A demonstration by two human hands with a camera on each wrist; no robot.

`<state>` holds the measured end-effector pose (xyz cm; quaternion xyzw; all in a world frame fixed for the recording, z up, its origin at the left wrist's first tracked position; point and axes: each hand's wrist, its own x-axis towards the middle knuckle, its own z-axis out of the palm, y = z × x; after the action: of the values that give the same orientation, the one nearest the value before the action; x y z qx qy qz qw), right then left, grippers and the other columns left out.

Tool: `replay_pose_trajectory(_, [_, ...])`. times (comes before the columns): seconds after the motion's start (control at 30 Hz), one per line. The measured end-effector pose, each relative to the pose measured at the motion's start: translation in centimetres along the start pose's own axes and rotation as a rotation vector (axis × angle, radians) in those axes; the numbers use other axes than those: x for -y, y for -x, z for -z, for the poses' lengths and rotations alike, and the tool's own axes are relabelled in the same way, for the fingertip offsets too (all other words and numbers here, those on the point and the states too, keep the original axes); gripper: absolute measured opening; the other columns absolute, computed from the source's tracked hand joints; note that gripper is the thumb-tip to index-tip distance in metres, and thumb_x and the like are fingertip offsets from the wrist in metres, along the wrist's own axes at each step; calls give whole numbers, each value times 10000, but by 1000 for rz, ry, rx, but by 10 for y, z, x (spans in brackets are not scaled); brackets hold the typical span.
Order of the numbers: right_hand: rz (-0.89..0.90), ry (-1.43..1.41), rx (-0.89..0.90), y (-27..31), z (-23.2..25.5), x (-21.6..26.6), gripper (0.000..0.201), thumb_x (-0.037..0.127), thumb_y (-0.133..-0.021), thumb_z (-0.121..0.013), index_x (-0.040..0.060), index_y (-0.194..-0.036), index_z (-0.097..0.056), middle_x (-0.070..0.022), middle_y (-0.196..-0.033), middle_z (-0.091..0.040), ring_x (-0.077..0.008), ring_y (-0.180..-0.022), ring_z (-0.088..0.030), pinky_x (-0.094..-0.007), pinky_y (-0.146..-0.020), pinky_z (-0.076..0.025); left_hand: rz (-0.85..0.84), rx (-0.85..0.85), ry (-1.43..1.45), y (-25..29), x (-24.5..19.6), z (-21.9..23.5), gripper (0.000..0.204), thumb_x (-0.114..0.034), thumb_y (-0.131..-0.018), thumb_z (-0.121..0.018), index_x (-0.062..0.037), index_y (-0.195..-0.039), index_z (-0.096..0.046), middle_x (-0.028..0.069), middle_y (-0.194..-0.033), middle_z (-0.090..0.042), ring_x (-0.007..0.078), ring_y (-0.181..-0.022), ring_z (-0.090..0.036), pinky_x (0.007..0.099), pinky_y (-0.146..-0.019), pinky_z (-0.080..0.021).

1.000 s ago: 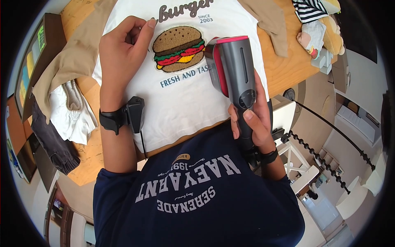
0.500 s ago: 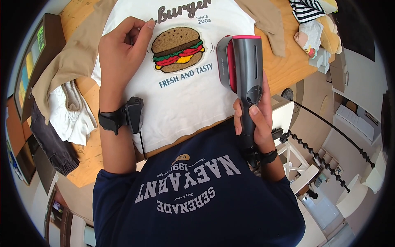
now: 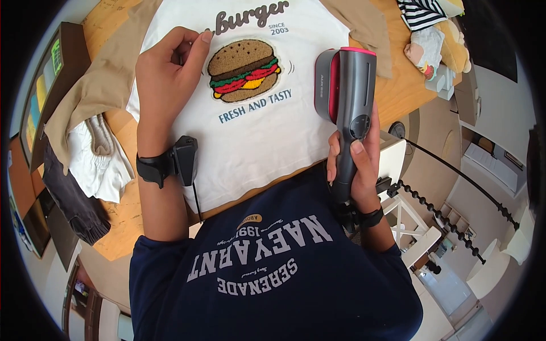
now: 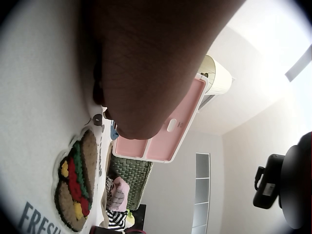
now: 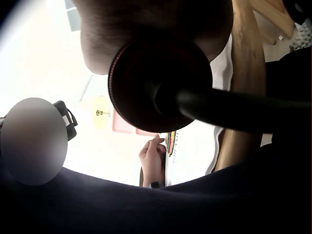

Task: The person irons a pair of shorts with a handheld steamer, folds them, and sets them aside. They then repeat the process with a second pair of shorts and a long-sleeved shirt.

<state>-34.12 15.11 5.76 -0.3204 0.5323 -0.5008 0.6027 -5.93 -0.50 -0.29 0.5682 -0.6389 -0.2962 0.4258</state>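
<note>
You hold a steamer over the right edge of a burger T-shirt while your other hand pins the cloth.

Your right hand [image 3: 354, 165] wraps its fingers round the handle of the grey handheld garment steamer with the pink face [image 3: 347, 91], head tilted over the right side of the white cotton T-shirt [image 3: 250, 136], which lies flat across the near edge of the round wooden table [image 3: 122, 221]. Your left hand [image 3: 168, 71] rests on the shirt with fingers curled, fingertip and thumb pressing beside the fuzzy burger patch [image 3: 243, 69], likely to keep the fabric taut. The print reads "burger", "SINCE 2003" and "FRESH AND TASTY". A beige garment [image 3: 96, 85] lies under the shirt, toward the table's left edge.
</note>
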Motion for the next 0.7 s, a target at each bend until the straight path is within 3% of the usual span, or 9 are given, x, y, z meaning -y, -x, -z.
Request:
replay_pose_trajectory(0.2, [19,5,-43,2,-4,-2,873,266,-1002,-549,108,-1634,32,-196,-997,-576,-144,-610,-560,-265,-466,-537,1,3,-16,0,0,0,263,-264,-935,-742,-16,-853,-701,-1,-563,-554,62,-520,-451,240,-497,-360])
replay_pose_trajectory(0.27, [60,71,-36,4,-3,-6,815,264,-1027,-506,221,-1639,30,-198,-926,-550,-176,-513,-563,-286,-474,-531,-3,0,-14,0,0,0,258,-261,-933,-741,-17,-857,-704,2,-565,-561,62,-521,-459,239,-499,-367])
replay_pose_trajectory(0.7, [118,97,-48,5,1,-11,779,252,-1040,-472,223,-1640,24,-198,-928,-540,-179,-506,-560,-285,-485,-529,-13,8,-25,0,-2,1,238,-243,-929,-734,-19,-855,-704,9,-565,-568,71,-513,-466,247,-498,-373])
